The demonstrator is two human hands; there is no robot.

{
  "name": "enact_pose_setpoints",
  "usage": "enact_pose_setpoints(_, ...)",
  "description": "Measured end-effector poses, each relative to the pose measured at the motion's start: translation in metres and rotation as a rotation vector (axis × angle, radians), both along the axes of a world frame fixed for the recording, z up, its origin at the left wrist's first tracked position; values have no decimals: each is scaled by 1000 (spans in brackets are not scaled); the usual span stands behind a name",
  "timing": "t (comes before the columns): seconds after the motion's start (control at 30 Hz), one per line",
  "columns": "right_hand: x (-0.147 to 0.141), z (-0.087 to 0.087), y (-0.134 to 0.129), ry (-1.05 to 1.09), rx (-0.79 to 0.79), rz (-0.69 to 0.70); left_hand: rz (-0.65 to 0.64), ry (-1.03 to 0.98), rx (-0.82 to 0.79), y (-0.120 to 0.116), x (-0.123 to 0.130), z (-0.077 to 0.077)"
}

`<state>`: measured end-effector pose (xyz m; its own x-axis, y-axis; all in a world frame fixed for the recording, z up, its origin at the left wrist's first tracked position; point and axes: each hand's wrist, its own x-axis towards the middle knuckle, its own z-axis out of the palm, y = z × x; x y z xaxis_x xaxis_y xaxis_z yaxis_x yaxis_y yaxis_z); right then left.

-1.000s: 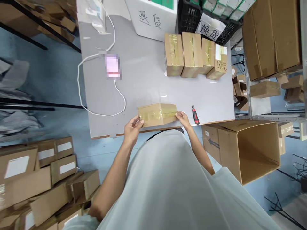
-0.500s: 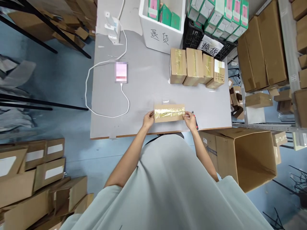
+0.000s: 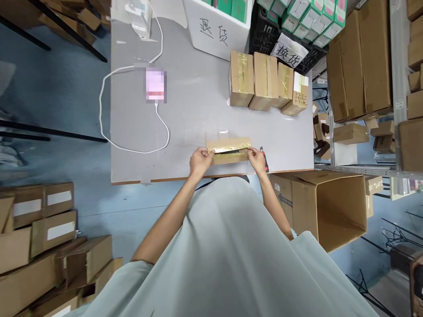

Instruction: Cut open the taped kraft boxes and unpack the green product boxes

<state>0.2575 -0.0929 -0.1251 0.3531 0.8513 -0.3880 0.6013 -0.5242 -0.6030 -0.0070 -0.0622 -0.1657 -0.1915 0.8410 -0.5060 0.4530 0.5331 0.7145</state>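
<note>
A small cardboard box (image 3: 230, 160) with shiny yellow tape lies near the front edge of the grey table (image 3: 191, 110). Along its top seam a dark gap shows between the flaps. My left hand (image 3: 200, 161) grips the left end of the box, fingers closed at the seam. At the right end, my right hand (image 3: 257, 160) is closed on the flap edge. Just beyond my right hand lies a red and black cutter (image 3: 265, 160), partly hidden by it.
Taped boxes (image 3: 242, 79) stand in a row behind, before a white bin (image 3: 214, 33) and a black crate (image 3: 262, 37). A phone (image 3: 155, 84) with a white cable lies left. A large open carton (image 3: 300, 198) stands right, below table level.
The top seam of the box has parted into a dark gap. My left hand has moved inward over the box's left end. The whole view has shifted slightly.
</note>
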Motion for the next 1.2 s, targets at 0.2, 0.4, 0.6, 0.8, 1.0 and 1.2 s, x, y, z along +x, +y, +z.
enact_pose_setpoints(0.2,-10,18,-5,-98,-111,111,74,-100,59,0,4,8)
enact_pose_setpoints(0.4,-21,37,-2,-225,-183,268,-22,-89,226,-10,0,14)
enact_pose_setpoints(0.6,-50,37,10,-447,-299,335,-478,112,479,-23,-4,19)
enact_pose_setpoints(0.8,-66,46,4,-517,-303,387,-934,279,486,-11,6,32)
enact_pose_setpoints(1.0,-40,55,-18,-496,-217,390,-928,458,484,-8,-6,61)
enact_pose_setpoints(1.2,-29,41,-40,-656,-17,334,-892,504,530,-2,-23,66)
